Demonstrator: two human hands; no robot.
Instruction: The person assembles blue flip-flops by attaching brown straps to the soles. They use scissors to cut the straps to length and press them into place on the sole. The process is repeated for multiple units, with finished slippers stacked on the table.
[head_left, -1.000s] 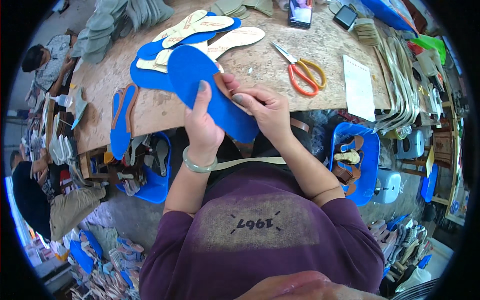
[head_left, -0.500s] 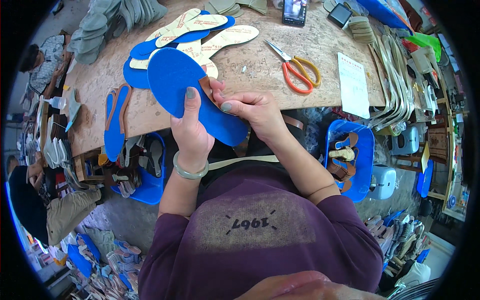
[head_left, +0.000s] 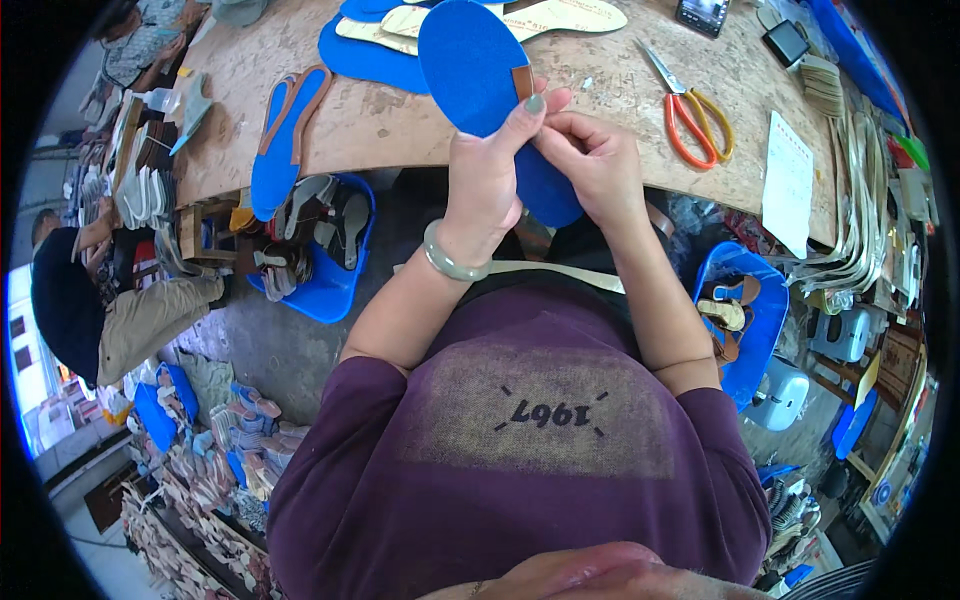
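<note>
A blue insole [head_left: 470,70] stands tilted in front of me, its wide end over the table edge. My left hand [head_left: 487,175] is closed round its middle, thumb lying on the blue face. Along the right edge of the insole sits a short brown strip [head_left: 522,82], partly covered by my fingers. At that same edge my right hand [head_left: 600,165] is closed, thumb and bent fingers pinching the insole just below the strip. What lies between those fingertips is hidden. Another blue insole with a brown strap [head_left: 290,140] rests on the table to the left.
Blue and cream insoles [head_left: 375,62] lie piled at the far side. Orange-and-yellow-handled scissors [head_left: 695,125], a paper sheet [head_left: 788,185] and a phone [head_left: 703,14] are on the table's right. Blue bins [head_left: 345,285] with shoe parts stand below on both sides. People are at the left.
The view has shifted, so the table now appears higher and further right. My left thumb has moved nearer the brown strip. Both hands still hold the insole.
</note>
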